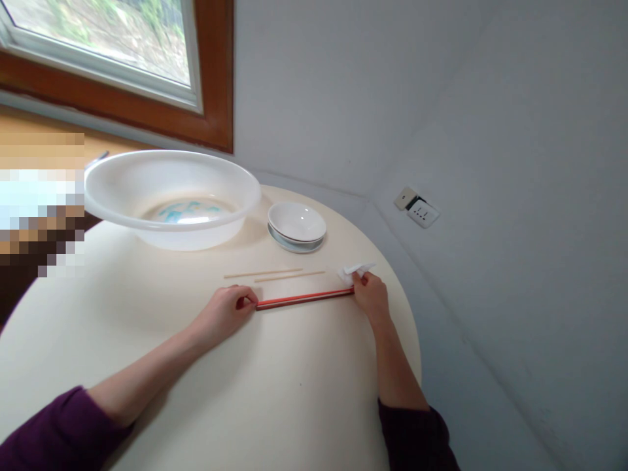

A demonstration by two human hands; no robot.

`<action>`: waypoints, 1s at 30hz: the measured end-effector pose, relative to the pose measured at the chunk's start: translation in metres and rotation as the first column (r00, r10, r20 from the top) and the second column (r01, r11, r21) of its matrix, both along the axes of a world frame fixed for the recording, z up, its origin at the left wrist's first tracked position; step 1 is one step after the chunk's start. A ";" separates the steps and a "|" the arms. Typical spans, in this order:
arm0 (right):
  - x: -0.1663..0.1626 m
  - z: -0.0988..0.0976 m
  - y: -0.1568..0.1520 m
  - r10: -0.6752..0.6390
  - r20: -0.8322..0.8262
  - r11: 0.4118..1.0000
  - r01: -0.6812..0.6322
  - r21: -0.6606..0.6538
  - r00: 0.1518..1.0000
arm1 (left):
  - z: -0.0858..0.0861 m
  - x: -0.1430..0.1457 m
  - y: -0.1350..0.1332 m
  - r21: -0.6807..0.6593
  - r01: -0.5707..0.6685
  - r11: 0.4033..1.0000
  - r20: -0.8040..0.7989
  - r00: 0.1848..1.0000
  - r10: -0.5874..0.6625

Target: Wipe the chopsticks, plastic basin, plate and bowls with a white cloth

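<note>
A pair of red chopsticks lies flat on the round cream table. My left hand is closed on their left end. My right hand pinches a small white cloth or tissue against their right end. Just beyond them lie two pale wooden chopsticks, untouched.
A large white plastic basin with a little water stands at the back left. Stacked white shallow bowls sit to its right. The table's curved edge runs close by my right hand. A wall socket and a window are behind.
</note>
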State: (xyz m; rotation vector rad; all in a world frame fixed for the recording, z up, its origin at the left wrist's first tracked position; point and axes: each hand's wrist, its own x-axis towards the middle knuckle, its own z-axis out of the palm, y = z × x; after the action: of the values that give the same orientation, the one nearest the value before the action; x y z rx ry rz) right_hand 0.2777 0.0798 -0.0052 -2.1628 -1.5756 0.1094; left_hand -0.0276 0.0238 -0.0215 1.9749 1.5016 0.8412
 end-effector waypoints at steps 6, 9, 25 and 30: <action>0.001 -0.002 0.000 0.017 0.000 1.000 -0.017 0.005 1.000 | -0.001 0.000 0.000 0.003 -0.010 1.000 0.020 1.000 0.010; 0.001 -0.002 0.000 0.017 0.004 1.000 -0.017 0.012 1.000 | -0.001 0.000 0.000 0.006 -0.007 1.000 0.022 1.000 0.007; -0.001 0.000 -0.001 0.013 0.002 1.000 -0.013 -0.008 1.000 | 0.004 -0.001 -0.001 -0.023 -0.036 0.999 0.028 0.999 0.036; -0.001 0.000 -0.001 0.003 0.005 1.000 -0.003 -0.012 1.000 | 0.007 -0.003 -0.004 -0.040 -0.087 0.995 0.048 0.995 0.088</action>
State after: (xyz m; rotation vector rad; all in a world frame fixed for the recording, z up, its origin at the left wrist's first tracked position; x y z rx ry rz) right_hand 0.2763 0.0792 -0.0050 -2.1715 -1.5844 0.1145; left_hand -0.0306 0.0201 -0.0146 1.8589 1.5734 0.8853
